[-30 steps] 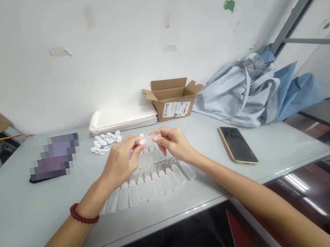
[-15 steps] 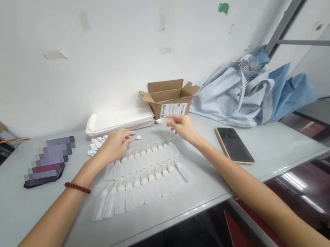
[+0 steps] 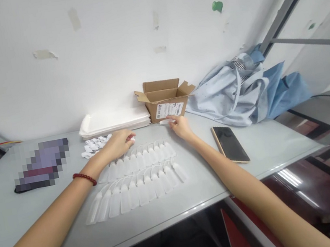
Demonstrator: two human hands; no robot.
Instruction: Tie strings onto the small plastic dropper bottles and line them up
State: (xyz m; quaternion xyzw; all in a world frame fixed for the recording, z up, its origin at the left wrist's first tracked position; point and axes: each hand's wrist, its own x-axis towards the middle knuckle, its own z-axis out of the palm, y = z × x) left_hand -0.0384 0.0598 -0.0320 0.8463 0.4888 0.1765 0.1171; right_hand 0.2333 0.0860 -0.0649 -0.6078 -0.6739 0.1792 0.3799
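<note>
Two rows of small clear plastic bottles [image 3: 138, 175] lie side by side on the grey table [image 3: 22, 217]. My left hand [image 3: 119, 142], with a red bead bracelet on its wrist, rests curled at the far end of the back row and pinches a small white cap. My right hand [image 3: 178, 124] reaches to the foot of the open cardboard box [image 3: 164, 103] and its fingertips pinch a small clear bottle [image 3: 164, 121] lying on the table there. A heap of white caps [image 3: 94, 145] sits just left of my left hand.
A stack of white flat bags [image 3: 113, 122] lies against the wall left of the box. A phone [image 3: 230, 144] lies face up to the right, with a blue cloth bag [image 3: 242, 88] behind it. A blurred dark object [image 3: 40, 166] lies at the left.
My hands, held together above the rows a second ago, have parted. The right carried a small bottle out to the box. The left dropped to the table by the caps.
</note>
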